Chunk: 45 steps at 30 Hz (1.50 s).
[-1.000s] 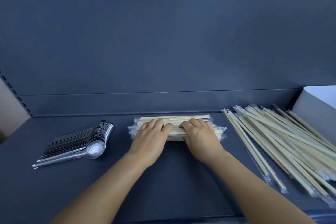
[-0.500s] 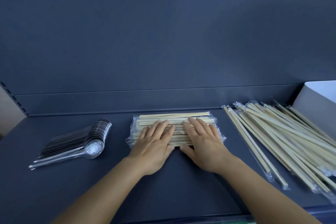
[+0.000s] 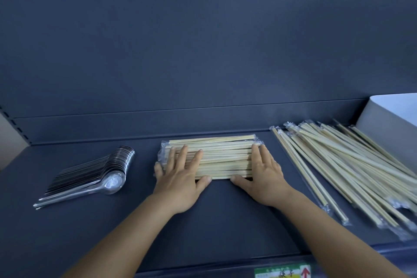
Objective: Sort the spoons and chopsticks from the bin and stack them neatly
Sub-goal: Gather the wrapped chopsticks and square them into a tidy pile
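Note:
A neat stack of wrapped bamboo chopsticks (image 3: 223,156) lies crosswise in the middle of the dark shelf. My left hand (image 3: 180,176) lies flat on the stack's left part, fingers straight, thumb against its near edge. My right hand (image 3: 264,174) lies flat on its right end, thumb also at the near edge. A nested row of clear plastic spoons (image 3: 90,176) lies to the left. A loose pile of wrapped chopsticks (image 3: 347,169) fans out on the right.
A white bin (image 3: 392,115) stands at the far right, behind the loose pile. The dark shelf (image 3: 225,221) has a back wall close behind the stack and a front edge with a green label (image 3: 282,272).
Both hands have slid apart along the stack, the left hand toward its left end and the right hand toward its right end, with fingers spread flatter. The stack's sticks look more evenly lined up.

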Available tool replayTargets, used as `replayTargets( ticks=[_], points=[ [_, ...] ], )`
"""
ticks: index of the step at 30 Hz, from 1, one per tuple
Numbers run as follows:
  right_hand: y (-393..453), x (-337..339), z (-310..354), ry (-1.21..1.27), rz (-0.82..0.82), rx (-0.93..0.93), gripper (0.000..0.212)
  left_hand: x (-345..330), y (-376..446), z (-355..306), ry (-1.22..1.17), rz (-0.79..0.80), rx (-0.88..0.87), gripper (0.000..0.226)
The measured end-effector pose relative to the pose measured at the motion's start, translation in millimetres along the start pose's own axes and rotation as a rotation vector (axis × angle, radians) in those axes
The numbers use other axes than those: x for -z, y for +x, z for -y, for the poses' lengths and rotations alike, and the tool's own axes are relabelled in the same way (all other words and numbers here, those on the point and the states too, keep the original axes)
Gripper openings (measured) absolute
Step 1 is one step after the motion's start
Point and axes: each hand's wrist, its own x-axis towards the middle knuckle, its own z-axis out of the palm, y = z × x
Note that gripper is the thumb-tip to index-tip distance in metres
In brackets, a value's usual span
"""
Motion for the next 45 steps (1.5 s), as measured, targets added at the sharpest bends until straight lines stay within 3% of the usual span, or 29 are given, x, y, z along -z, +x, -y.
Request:
replayTargets(
  ticks=[6, 13, 16, 20, 24, 29, 32, 34, 38, 43, 45],
  points=[
    [-4.7, 5.0, 0.9, -0.034, 0.002, 0.030, 0.105, 11.1, -5.9, -6.7, 0.070, 0.014, 0.017, 0.067],
    [-25.8, 53.6, -27.8, -0.092, -0.271, 0.074, 0.079, 30.7, -13.4, -89.1, -0.135, -0.316, -0.252, 0.069],
    [-36.8, 78.0, -58.0, -0.170, -0.315, -0.015, 0.064, 26.2, -12.7, -136.5, -0.228, -0.266, -0.303, 0.070],
    [-51.6, 96.2, -96.8, -0.313, -0.239, -0.114, 0.043, 11.8, -9.2, -191.9, -0.189, -0.113, -0.305, 0.071],
    [-59.1, 96.3, -121.6, -0.322, -0.128, 0.019, 0.009, 2.0, -5.4, -224.7, -0.177, -0.037, -0.282, 0.061],
    [-52.1, 94.9, -121.6, -0.148, -0.136, 0.116, 0.004, -1.8, 1.1, -229.5, -0.245, -0.054, -0.247, 0.053],
    [-45.9, 85.7, -112.2, -0.062, -0.095, 0.023, 0.035, -0.9, 3.9, -229.5, -0.337, -0.034, -0.185, 0.053],
    [-40.5, 78.8, -105.0, -0.163, -0.093, 0.007, 0.043, 0.9, 5.8, -229.6, -0.449, -0.003, -0.119, 0.055],
    [-27.3, 74.5, -91.3, -0.278, -0.106, 0.011, 0.032, 3.5, 9.3, -228.1, -0.569, 0.024, -0.072, 0.065],
    [-16.2, 71.5, -84.6, -0.313, -0.073, 0.001, 0.022, 0.7, 13.0, -222.7, -0.786, 0.010, -0.035, 0.048],
    [-13.1, 75.5, -87.2, -0.248, -0.060, -0.033, 0.008, -0.3, 13.9, -220.9, -0.930, 0.017, -0.002, 0.042]
  ],
)
